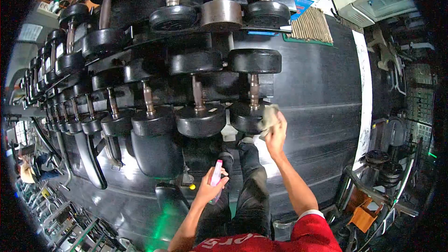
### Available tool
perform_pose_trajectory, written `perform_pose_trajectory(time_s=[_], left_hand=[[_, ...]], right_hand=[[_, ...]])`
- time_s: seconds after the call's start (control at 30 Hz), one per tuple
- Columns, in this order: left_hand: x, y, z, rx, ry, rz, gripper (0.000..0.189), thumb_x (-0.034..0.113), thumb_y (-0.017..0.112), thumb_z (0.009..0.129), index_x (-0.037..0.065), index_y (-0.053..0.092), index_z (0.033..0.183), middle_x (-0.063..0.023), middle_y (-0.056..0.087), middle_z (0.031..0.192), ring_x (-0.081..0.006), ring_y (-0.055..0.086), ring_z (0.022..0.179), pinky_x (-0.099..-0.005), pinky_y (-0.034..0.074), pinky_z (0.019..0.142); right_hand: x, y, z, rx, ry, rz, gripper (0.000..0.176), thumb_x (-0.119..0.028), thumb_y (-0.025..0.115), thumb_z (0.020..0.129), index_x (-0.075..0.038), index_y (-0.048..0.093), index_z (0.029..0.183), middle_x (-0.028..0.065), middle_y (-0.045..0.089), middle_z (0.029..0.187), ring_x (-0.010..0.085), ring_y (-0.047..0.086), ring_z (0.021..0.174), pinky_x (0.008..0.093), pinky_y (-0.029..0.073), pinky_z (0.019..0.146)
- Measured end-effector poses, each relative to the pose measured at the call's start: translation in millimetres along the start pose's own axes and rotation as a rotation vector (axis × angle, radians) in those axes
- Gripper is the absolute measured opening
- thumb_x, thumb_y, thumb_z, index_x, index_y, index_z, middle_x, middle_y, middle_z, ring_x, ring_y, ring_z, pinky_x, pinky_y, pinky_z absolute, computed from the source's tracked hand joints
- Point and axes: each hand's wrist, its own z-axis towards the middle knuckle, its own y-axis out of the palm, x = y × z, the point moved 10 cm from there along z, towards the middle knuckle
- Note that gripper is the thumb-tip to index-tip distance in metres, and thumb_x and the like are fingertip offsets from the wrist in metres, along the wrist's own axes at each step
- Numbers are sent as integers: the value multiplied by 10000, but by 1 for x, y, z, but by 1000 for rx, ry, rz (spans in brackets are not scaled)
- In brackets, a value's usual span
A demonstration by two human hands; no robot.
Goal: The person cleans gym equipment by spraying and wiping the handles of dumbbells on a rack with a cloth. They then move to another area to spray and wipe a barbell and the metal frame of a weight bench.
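My right hand is closed on a crumpled, pale greyish cloth. The cloth is against or just beside the right side of the near black head of the rightmost dumbbell on the lower rack row. Lower down, in front of my legs, my left hand is wrapped round a pink spray bottle; its lower part is mostly covered by the fingers. Another dumbbell with a worn metal handle lies just left of the first.
More dumbbells fill the rack, curving away to the left. A padded black bench stands below it. To the right are black floor mats, a ribbed mat and a stand with weight plates. A person is far left.
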Motion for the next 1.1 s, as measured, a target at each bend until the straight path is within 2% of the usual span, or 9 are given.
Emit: perform_pose_trajectory(time_s=[0.17,0.3,0.47,0.6,0.73,0.77,0.87,0.93,1.1], left_hand=[[-6,-3,4,37,-5,14,227,33,639,844,47,535,1046,-13,606,918,-68,553,632,-226,467,551],[-15,-1,4,24,-47,-15,236,18,633,843,45,529,1053,-15,607,924,-70,556,633,-225,468,549],[-5,1,5,39,-49,-35,245,7,628,844,46,518,1059,-32,601,942,-73,553,632,-227,472,553],[3,7,7,32,-26,-20,237,10,628,845,47,516,1050,-38,597,940,-74,552,642,-228,473,559],[0,15,9,4,-22,-35,225,10,624,847,45,517,1041,-37,594,935,-76,550,645,-229,473,565],[2,18,9,-6,-22,-55,219,9,622,848,44,518,1038,-38,594,934,-76,549,643,-229,473,566],[14,27,10,-13,34,-58,216,5,617,848,42,522,1039,-37,593,933,-73,546,638,-228,469,563],[22,30,6,-12,52,-37,218,4,617,848,40,524,1043,-32,591,931,-72,546,634,-229,470,559],[40,31,-6,-18,108,14,253,11,624,844,36,518,1072,-31,598,936,-71,548,622,-229,471,551]], right_hand=[[141,95,-25,-128,1028,1157,311,-168,371,955,-21,571,1141,87,600,1125,213,573,1011,313,458,881],[153,156,-34,-393,1127,1519,372,-369,420,968,-63,570,1118,55,647,1059,209,630,895,329,510,831],[168,161,-45,-352,1252,1471,363,-312,405,966,-65,555,1186,64,625,1099,187,599,962,344,497,838],[128,91,-33,-62,1049,1357,303,-209,397,974,-83,574,1186,48,604,1091,169,571,991,338,468,861],[78,27,-31,18,681,597,280,-121,474,952,18,558,1180,87,594,1164,161,549,1039,258,410,887],[45,10,-17,107,399,379,249,-98,471,944,15,592,1129,118,596,1172,219,531,1107,306,389,947],[-55,13,9,-126,-104,83,384,-45,598,711,-133,643,1082,106,589,1168,342,501,1157,477,360,1022],[-100,41,0,-269,-399,-52,394,-70,583,711,-162,654,1087,72,582,1177,292,487,1169,472,330,1054],[-128,92,-9,-508,-575,-318,345,-117,529,757,-102,606,1093,58,539,1232,268,421,1236,432,300,1083]])
